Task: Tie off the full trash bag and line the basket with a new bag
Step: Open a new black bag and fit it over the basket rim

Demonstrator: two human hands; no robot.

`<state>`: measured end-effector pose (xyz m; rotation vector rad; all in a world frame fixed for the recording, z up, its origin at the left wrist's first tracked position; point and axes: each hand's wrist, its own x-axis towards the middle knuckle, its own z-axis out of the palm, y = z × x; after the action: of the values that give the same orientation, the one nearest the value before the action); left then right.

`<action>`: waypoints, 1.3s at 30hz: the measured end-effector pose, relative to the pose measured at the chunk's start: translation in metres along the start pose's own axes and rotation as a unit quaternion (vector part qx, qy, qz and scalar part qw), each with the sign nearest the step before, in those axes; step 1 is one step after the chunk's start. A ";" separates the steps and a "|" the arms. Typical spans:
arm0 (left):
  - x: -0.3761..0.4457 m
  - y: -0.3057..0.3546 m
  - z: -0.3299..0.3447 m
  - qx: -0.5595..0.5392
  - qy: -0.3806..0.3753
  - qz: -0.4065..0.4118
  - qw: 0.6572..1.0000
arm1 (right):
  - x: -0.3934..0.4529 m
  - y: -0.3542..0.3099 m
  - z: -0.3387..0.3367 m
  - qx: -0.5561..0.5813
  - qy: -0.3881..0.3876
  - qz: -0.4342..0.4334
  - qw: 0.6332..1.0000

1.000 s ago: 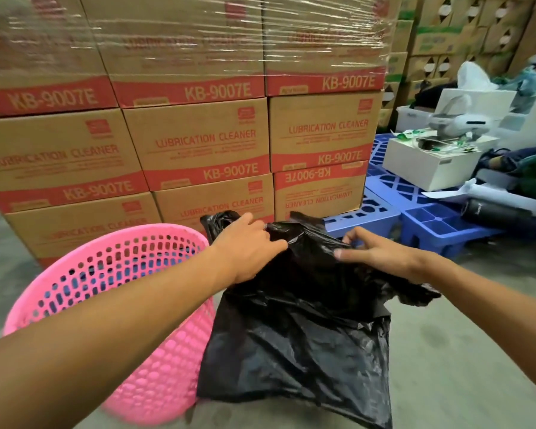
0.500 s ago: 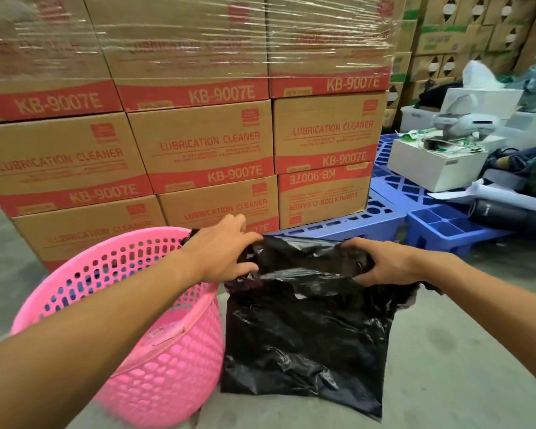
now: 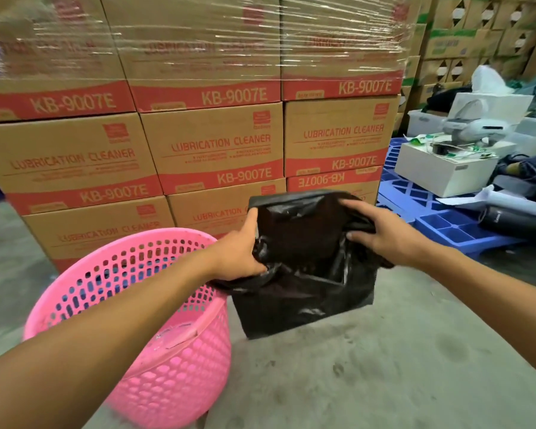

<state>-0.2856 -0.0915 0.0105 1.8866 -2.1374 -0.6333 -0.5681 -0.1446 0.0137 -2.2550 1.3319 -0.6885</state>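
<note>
Centre frame: my left hand [image 3: 240,253] and right hand [image 3: 381,235] pinch the black bag [image 3: 304,292] mouth apart. The film looks light, limp and slippery, so I would grip its rim. Pink basket [image 3: 155,345], lower left.

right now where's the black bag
In the head view it's centre frame, the black bag held open between the left hand and right hand, just right of the pink basket.

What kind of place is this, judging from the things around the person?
Most likely a warehouse or stockroom. Shrink-wrapped cartons marked "LUBRICATION CLEANER KB-9007E" are stacked high, blue plastic pallets lie on a bare concrete floor, and more stacked boxes fill the background.
</note>
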 end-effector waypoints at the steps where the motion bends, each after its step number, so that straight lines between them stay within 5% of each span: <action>1: 0.001 0.000 -0.011 -0.050 0.028 0.005 0.998 | 0.007 -0.011 -0.004 0.003 0.041 -0.022 0.999; 5: -0.003 0.003 -0.060 -0.199 0.132 0.065 0.969 | 0.033 -0.062 -0.015 0.121 0.155 -0.075 0.978; 9: -0.011 0.010 -0.114 -0.206 0.223 0.137 0.943 | 0.068 -0.132 -0.024 0.230 0.182 -0.105 0.950; 15: -0.041 0.000 -0.200 -0.215 0.320 0.172 0.907 | 0.100 -0.252 -0.032 0.468 0.127 -0.133 0.864; 21: -0.093 -0.037 -0.254 -0.203 0.390 0.147 0.886 | 0.108 -0.332 -0.008 0.529 0.076 -0.173 0.827; 35: -0.153 -0.117 -0.212 -0.242 0.355 -0.002 0.903 | 0.092 -0.344 0.116 0.586 0.023 -0.075 0.806; 39: -0.142 -0.131 -0.170 -0.212 0.300 -0.066 0.928 | 0.090 -0.304 0.148 0.543 0.021 -0.020 0.839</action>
<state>-0.0742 0.0075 0.1171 1.6999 -1.3727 -0.4177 -0.2351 -0.0720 0.0942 -1.3175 0.5923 -1.1352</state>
